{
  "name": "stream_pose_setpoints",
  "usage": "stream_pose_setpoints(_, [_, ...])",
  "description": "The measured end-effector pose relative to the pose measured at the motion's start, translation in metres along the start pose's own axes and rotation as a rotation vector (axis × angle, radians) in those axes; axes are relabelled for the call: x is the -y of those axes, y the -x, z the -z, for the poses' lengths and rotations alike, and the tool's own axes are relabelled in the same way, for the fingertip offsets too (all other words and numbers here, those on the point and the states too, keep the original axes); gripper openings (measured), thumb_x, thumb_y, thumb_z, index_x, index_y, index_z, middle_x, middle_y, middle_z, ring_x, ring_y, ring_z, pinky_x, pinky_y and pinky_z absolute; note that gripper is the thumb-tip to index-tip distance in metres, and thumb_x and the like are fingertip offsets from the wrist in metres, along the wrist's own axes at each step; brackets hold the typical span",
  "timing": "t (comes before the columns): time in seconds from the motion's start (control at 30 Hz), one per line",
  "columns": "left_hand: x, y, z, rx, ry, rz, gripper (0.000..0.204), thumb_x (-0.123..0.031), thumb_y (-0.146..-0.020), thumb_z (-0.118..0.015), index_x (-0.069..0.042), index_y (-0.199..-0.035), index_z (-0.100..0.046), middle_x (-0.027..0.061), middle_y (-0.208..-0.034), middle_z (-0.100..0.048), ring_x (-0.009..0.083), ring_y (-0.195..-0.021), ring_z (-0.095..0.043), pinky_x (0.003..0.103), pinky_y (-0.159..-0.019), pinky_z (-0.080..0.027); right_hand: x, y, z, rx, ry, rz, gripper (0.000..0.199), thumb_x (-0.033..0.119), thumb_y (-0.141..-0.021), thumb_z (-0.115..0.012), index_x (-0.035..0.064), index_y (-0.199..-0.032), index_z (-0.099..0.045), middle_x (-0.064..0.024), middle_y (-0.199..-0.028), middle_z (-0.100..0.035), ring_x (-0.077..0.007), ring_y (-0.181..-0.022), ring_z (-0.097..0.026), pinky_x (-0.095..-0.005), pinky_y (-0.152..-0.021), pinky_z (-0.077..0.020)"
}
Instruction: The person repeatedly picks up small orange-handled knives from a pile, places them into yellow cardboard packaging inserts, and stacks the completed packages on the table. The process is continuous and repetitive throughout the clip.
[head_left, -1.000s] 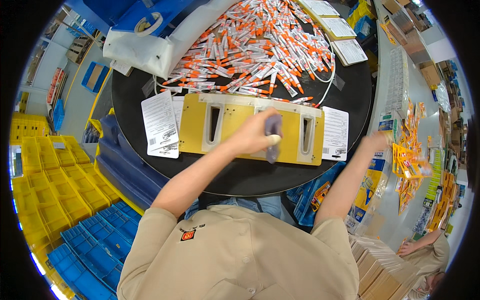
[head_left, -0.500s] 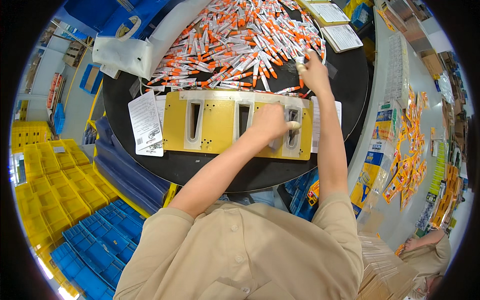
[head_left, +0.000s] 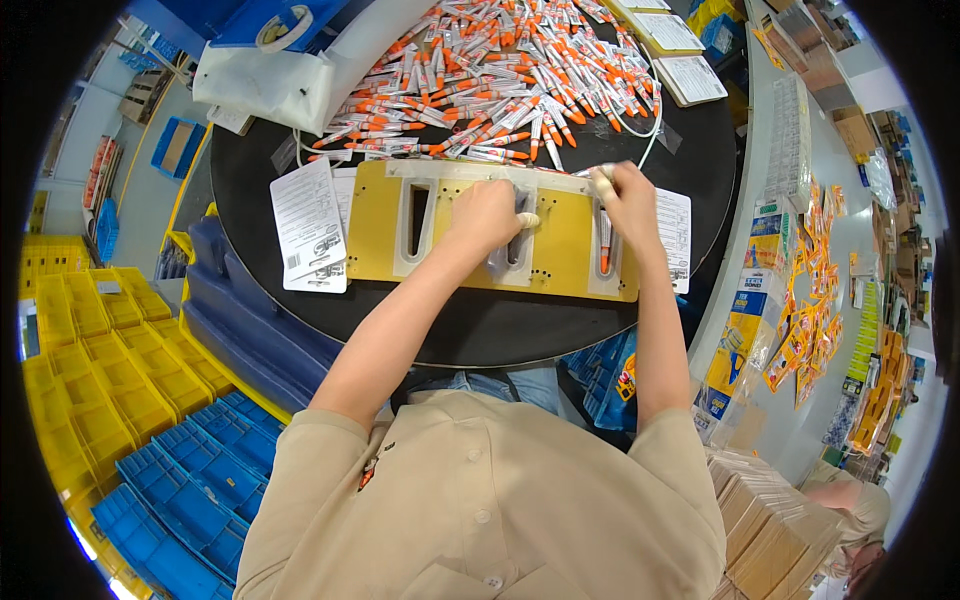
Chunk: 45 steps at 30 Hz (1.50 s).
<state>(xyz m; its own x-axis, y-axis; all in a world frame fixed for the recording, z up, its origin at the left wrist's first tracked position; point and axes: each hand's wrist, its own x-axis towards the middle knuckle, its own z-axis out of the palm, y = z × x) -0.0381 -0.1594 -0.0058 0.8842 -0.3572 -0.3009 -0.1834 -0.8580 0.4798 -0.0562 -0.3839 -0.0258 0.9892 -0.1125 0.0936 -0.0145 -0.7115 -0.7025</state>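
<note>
A yellow board (head_left: 380,230) with long slots edged in clear plastic lies on the round black table. My left hand (head_left: 487,215) is curled over the middle slot (head_left: 512,262); a translucent edge shows beneath its fingers, but what they grip is hidden. Over the upper end of the right slot, my right hand (head_left: 627,205) has its fingers pressed together at the top of a white tube with an orange cap (head_left: 605,250). The tube lies lengthwise in that slot, cap toward me. Light finger covers show on both hands. No tube shows in the left slot (head_left: 417,222).
Behind the board spreads a heap of orange-capped tubes (head_left: 480,90). Printed cards (head_left: 308,225) lie left of the board, more cards (head_left: 675,235) right of it. Yellow bins (head_left: 90,370) and blue bins (head_left: 190,470) stand at lower left. Cardboard (head_left: 765,520) is stacked at lower right.
My right hand has come from the heap's edge down to the right slot, where a tube now lies. My left hand has moved left from the right slot to the middle one.
</note>
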Motion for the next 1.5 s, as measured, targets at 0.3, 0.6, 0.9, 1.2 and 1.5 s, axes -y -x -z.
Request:
stream_pose_setpoints(0.3, [0.056,0.028,0.017,-0.053,0.425,-0.050,0.048,-0.035,-0.071,-0.075,0.003,-0.096,-0.062,0.0197,-0.086,-0.067,0.0362,-0.083,-0.064,0.041,-0.075,-0.051,0.025,-0.078,-0.047,0.226,0.550,-0.263,0.038,0.038,-0.083,-0.064,0.0022,-0.097,-0.062,-0.0209,-0.100,-0.066,-0.0365,-0.092,-0.063,-0.0447,-0.082,-0.0482])
stream_pose_setpoints(0.6, [0.102,0.029,0.047,-0.037,0.021,0.129,0.052,-0.045,-0.072,-0.074,-0.006,-0.104,-0.063,0.0145,-0.087,-0.068,0.0327,-0.085,-0.065,0.041,-0.074,-0.051,0.067,-0.016,-0.017,0.486,0.025,0.184,0.025,0.019,-0.079,-0.072,0.0047,-0.097,-0.062,-0.0129,-0.085,-0.064,-0.0274,-0.078,-0.062,-0.0373,-0.072,-0.0482])
stream_pose_setpoints(0.9, [0.113,0.044,0.078,-0.020,-0.141,0.333,0.050,-0.047,-0.078,-0.068,-0.006,-0.105,-0.060,0.0135,-0.093,-0.068,0.0319,-0.084,-0.065,0.039,-0.073,-0.050,0.037,0.030,-0.042,0.107,-0.010,0.402,0.031,0.019,-0.075,-0.073,0.0056,-0.101,-0.063,-0.0103,-0.109,-0.056,-0.0310,-0.105,-0.052,-0.0391,-0.093,-0.0414])
stream_pose_setpoints(1.2, [0.077,-0.083,0.056,-0.090,-0.149,0.137,0.026,-0.022,-0.077,-0.068,-0.004,-0.096,-0.068,0.0141,-0.094,-0.068,0.0298,-0.089,-0.064,0.038,-0.078,-0.051,-0.116,0.067,0.061,-0.145,0.712,-0.558,0.082,0.057,-0.084,-0.056,0.0027,-0.141,-0.034,-0.0217,-0.145,-0.033,-0.0390,-0.135,-0.027,-0.0520,-0.107,-0.0255])
stream_pose_setpoints(1.5, [0.086,0.004,0.080,-0.226,0.104,-0.007,0.030,-0.023,-0.076,-0.066,-0.004,-0.099,-0.061,0.0188,-0.085,-0.066,0.0305,-0.087,-0.064,0.043,-0.075,-0.050,-0.135,0.090,0.038,-0.389,0.500,-0.257,0.043,0.030,-0.095,-0.048,0.0091,-0.132,-0.049,-0.0113,-0.134,-0.051,-0.0348,-0.131,-0.039,-0.0487,-0.104,-0.0320])
